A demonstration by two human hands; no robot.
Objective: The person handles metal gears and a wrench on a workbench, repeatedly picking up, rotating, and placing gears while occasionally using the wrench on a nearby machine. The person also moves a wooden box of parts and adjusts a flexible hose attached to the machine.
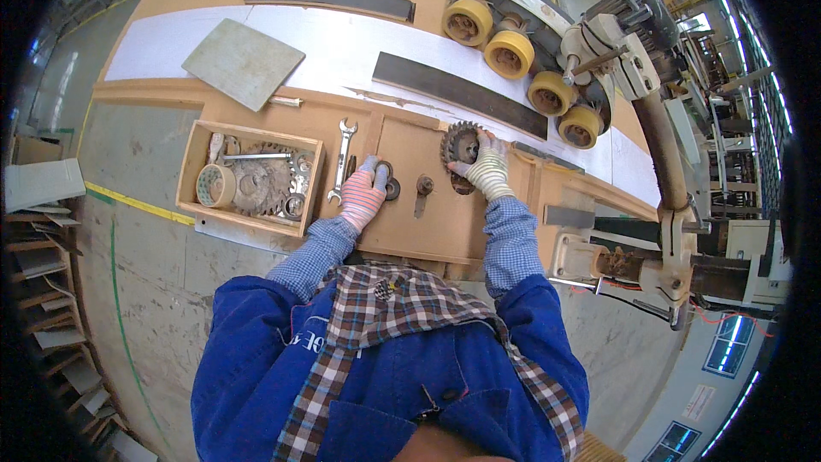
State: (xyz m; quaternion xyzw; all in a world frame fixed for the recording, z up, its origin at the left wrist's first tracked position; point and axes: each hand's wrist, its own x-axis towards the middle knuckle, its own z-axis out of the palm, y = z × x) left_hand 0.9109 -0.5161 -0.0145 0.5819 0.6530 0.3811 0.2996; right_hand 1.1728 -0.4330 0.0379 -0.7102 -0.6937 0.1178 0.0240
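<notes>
My right hand (489,169), in a striped glove, grips a round toothed saw blade (462,145) by its right side, close over the wooden table. In a pink-striped glove, my left hand (366,195) has its fingers curled at the dark metal rings (392,186), seemingly pinching one; the fingertips are partly hidden. Between my hands a threaded metal spindle (424,183) stands up from a slot in the tabletop. An open-ended wrench (343,161) lies just left of my left hand.
A wooden box (184,167) at the left holds a tape roll (215,186), toothed blades and metal parts. Beyond lie a grey square board (243,64) and dark strips (457,94). A feeder with yellow rollers (509,55) and its thick arm (663,150) occupy the right.
</notes>
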